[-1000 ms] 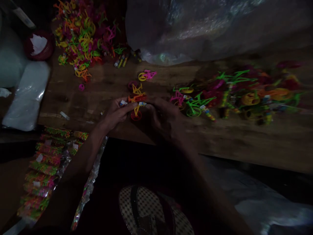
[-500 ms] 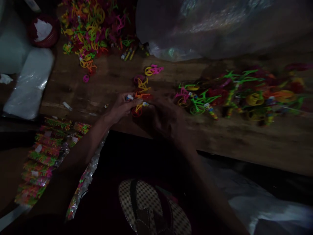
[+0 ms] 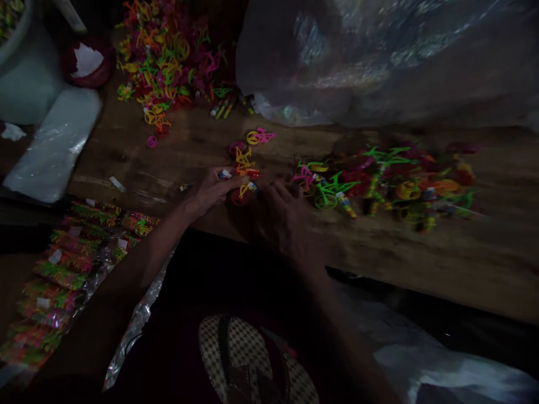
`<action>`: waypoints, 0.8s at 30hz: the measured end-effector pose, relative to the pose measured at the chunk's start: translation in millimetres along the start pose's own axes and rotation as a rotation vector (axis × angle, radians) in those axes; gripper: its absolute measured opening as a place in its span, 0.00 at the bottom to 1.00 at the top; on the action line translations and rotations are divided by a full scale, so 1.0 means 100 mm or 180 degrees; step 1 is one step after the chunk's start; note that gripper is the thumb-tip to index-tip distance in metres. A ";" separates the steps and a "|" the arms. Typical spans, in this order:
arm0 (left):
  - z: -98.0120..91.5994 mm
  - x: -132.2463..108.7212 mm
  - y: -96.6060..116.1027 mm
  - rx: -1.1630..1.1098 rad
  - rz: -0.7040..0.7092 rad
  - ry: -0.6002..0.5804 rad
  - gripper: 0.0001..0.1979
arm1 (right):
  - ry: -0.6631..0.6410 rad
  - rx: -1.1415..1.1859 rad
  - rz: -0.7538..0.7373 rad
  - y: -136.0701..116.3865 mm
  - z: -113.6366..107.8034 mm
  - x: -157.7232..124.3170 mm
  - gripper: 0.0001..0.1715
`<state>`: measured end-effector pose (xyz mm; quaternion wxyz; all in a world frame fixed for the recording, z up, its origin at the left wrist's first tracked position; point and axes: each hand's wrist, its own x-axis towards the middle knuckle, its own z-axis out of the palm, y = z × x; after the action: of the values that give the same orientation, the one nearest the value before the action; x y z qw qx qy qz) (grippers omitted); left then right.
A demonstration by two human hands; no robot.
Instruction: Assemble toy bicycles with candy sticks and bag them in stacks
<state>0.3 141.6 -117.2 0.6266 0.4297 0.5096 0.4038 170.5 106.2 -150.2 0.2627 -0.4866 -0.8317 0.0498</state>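
My left hand pinches a small toy bicycle with an orange frame, yellow parts and a red wheel, held just above the wooden board. My right hand lies beside it on the right, fingers spread and reaching toward the bicycle's right end; it is dark and blurred. A yellow and pink toy bicycle lies on the board just beyond. To the right is a loose heap of assembled toy bicycles in green, pink, red and yellow.
A big pile of coloured plastic bicycle parts sits at the far left. A large clear plastic bag fills the far right. Packed strips of toys lie at lower left, a white bag beside them. A checked sandal is below.
The view has shifted, so everything sits a little lower and the right heap nearer centre. My right hand has opened and eased off the bicycle; the left still holds it.
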 end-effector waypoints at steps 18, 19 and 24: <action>-0.76 -0.32 0.18 -0.0671 0.0416 0.1348 0.03 | 0.1189 0.0112 0.0512 0.38 -0.03 -0.07 0.16; -0.80 -0.36 0.15 -0.0642 0.0514 0.1436 0.04 | 0.1428 -0.0050 0.0601 0.50 -0.10 -0.11 0.16; -0.89 -0.45 -0.01 -0.0538 0.0777 0.1385 0.11 | 0.1598 -0.0224 0.0763 1.09 -0.45 -0.37 0.23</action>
<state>-94.2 109.9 -115.1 0.4827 0.3371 0.5412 0.6004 292.2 124.4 -163.3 0.4357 -0.5874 -0.6784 -0.0705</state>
